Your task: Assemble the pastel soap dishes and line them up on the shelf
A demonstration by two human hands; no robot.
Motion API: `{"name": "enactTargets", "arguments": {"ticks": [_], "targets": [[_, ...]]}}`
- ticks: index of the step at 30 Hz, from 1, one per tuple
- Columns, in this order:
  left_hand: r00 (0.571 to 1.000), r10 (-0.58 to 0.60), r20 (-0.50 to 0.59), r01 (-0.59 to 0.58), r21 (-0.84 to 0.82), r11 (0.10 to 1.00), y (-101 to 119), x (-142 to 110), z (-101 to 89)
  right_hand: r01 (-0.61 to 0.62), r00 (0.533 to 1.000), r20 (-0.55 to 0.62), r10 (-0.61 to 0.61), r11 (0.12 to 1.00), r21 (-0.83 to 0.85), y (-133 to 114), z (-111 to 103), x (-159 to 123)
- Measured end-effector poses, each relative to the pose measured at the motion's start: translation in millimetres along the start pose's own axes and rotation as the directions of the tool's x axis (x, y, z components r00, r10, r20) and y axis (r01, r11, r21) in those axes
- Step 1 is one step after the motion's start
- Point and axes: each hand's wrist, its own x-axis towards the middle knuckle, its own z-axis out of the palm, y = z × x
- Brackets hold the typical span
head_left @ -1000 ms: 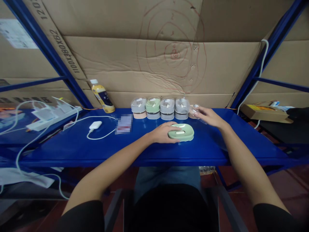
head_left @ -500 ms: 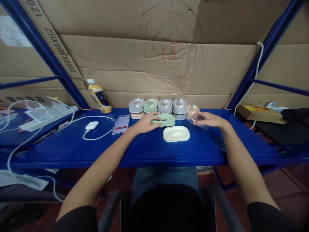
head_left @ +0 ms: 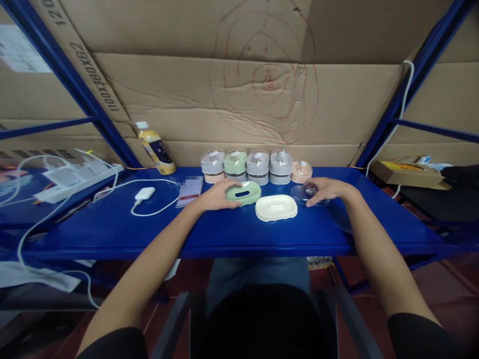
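Note:
My left hand grips the left end of a green oval dish part, which rests on the blue shelf. Just to its right lies a cream oval tray, untouched. My right hand rests its fingers on a clear plastic lid lying flat on the shelf. Behind both hands stands a row of lidded soap boxes in grey, green and pink, with a peach base at its right end.
A phone lies left of my left hand, beside a white charger and its cable. A yellow bottle leans at the back left. Cardboard walls the rear. A cardboard box sits far right.
My left hand lifted the green part off the cream tray and carried it to the left, setting it on the shelf. My right hand drew the clear lid nearer and laid it down.

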Motion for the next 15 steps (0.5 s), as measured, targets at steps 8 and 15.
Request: {"name": "enactTargets", "arguments": {"ticks": [8, 15], "targets": [[0.988, -0.005, -0.154, -0.004, -0.053, 0.999, 26, 2, 14.5, 0.038, 0.999, -0.014, -0.039, 0.994, -0.098, -3, 10, 8], [0.984, 0.156, -0.087, -0.165, -0.109, 0.980, 68, 9, 44.0, 0.044, 0.997, -0.048, -0.058, 0.963, -0.266, -23, 23, 7]]}}
